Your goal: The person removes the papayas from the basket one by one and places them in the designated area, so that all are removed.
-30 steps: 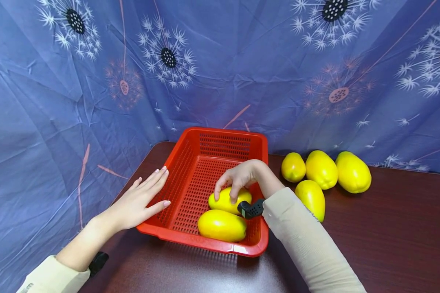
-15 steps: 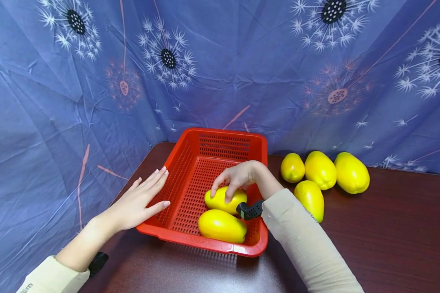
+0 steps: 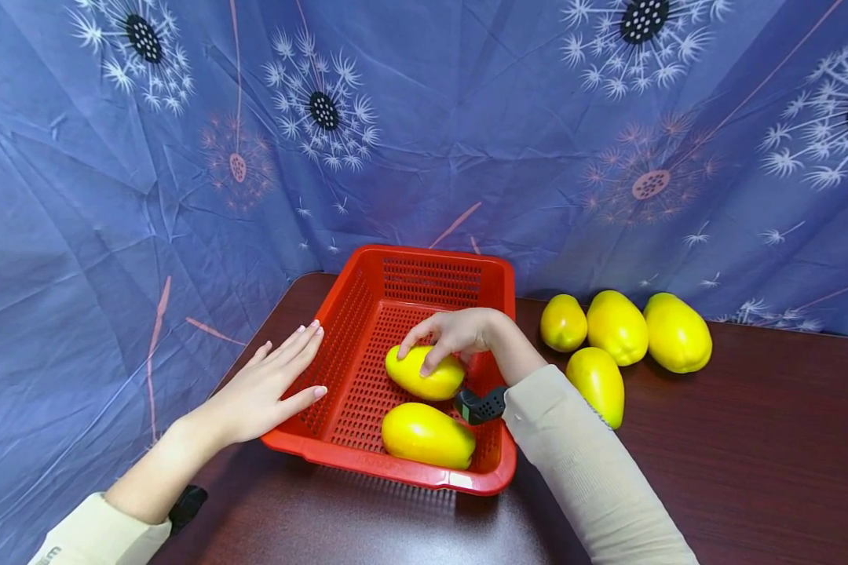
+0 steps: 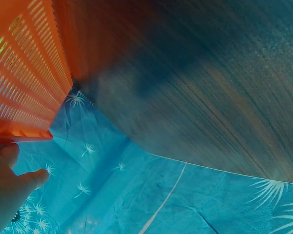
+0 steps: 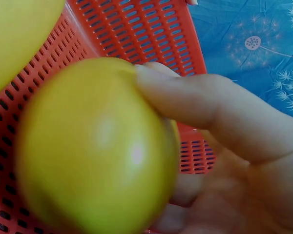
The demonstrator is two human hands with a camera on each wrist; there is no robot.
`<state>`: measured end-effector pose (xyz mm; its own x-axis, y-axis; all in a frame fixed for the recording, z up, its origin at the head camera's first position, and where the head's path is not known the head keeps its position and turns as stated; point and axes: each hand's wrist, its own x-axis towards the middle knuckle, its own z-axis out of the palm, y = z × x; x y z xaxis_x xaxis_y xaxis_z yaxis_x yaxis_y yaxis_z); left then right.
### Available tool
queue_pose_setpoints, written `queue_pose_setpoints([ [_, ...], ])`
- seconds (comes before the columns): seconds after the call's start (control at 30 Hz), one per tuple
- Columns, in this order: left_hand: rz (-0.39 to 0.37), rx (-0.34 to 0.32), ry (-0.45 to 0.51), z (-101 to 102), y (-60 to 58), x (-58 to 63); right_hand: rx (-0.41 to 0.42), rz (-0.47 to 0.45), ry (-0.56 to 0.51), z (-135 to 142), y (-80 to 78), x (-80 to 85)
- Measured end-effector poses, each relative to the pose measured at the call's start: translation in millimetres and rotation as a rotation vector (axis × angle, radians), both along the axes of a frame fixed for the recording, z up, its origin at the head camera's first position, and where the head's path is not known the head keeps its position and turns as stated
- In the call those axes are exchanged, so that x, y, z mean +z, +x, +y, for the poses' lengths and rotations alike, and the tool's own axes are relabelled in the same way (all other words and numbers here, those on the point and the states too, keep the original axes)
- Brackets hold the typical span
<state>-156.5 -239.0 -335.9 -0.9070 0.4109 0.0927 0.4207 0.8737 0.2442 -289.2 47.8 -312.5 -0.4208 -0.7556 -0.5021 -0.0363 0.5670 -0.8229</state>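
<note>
In the head view, my right hand (image 3: 462, 331) reaches into a red perforated plastic basket (image 3: 396, 471) and grips a yellow papaya (image 3: 431, 383) between thumb and fingers. The right wrist view shows this papaya (image 5: 97, 151) close up, the thumb pressed against its upper side; part of the hand is hidden behind it. A second yellow papaya (image 3: 427, 435) lies in the basket's near right corner, apart from the held one. My left hand (image 3: 265, 392), fingers straight, rests at the basket's left rim. The left wrist view has that hand (image 4: 7, 187) beside the basket wall.
Several more yellow papayas (image 3: 678, 333) stand grouped on the dark brown table (image 3: 749, 455), to the right of the basket. Behind the table hangs a blue curtain (image 3: 424, 118) with dandelion prints, which also runs along the left side.
The right hand has shifted the gripped papaya a little left and away from the second papaya, widening the gap between them. The left hand and basket look still.
</note>
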Motion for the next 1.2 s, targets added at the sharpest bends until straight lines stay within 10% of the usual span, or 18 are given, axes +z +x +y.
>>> queue_pose_setpoints([
  [0.33, 0.009, -0.003, 0.004, 0, 0.3, 0.5, -0.235, 0.035, -0.023, -2, 0.1, 4.2],
  [1.2, -0.008, 0.001, 0.002, 0, 0.6, 0.6, -0.371, -0.100, -0.243, -4, -0.5, 13.6],
])
